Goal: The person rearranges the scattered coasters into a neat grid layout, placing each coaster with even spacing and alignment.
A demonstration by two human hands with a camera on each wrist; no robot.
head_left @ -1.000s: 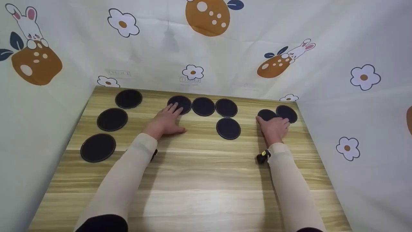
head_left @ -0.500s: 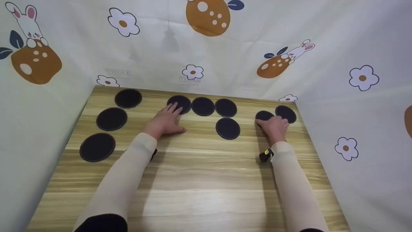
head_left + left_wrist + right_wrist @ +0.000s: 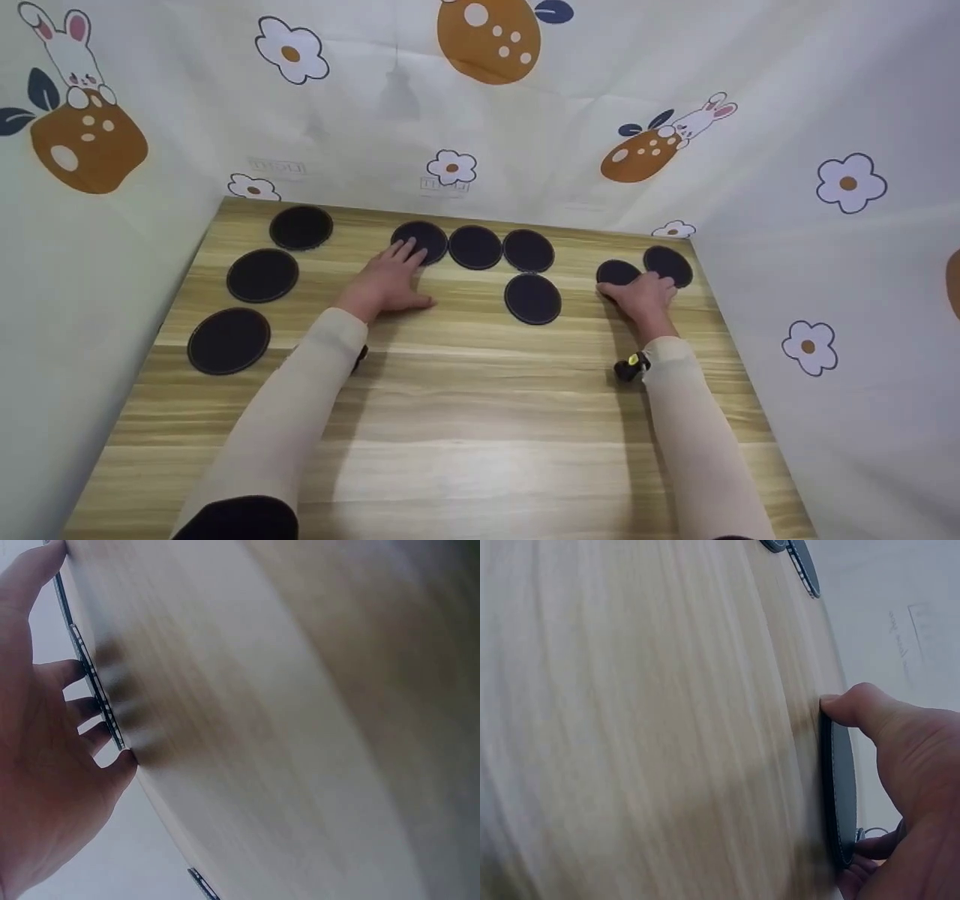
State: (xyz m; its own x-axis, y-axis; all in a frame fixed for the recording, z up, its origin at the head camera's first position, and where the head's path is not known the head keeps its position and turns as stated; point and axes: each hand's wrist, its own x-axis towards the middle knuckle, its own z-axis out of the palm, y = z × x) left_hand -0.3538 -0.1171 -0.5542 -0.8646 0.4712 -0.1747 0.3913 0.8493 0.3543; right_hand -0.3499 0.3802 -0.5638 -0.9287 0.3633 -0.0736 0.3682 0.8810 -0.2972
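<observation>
My left hand (image 3: 384, 281) lies with its fingers spread, fingertips resting on a round black coaster (image 3: 430, 234) at the table's back. Seen edge-on in the left wrist view, that coaster (image 3: 97, 686) shows pale stitching along its rim. On the right, my right hand (image 3: 642, 298) spans another black coaster (image 3: 616, 270), its palm hiding the near part. The right wrist view has the thumb on one edge of this coaster (image 3: 843, 787) and curled fingers at the opposite edge. A corner coaster (image 3: 669, 264) lies just beyond the right fingers.
Two coasters (image 3: 475, 247) (image 3: 528, 250) continue the row beside the left hand's one, with another coaster (image 3: 532, 298) below its right end. Several more, including a near-left coaster (image 3: 229, 341), line the left side. Printed cloth walls (image 3: 360, 120) border the wooden table (image 3: 465, 420).
The coaster under my right hand has shifted slightly left and nearer, leaving a gap to the corner coaster. My right wrist has swung to the right. My left hand stays in place.
</observation>
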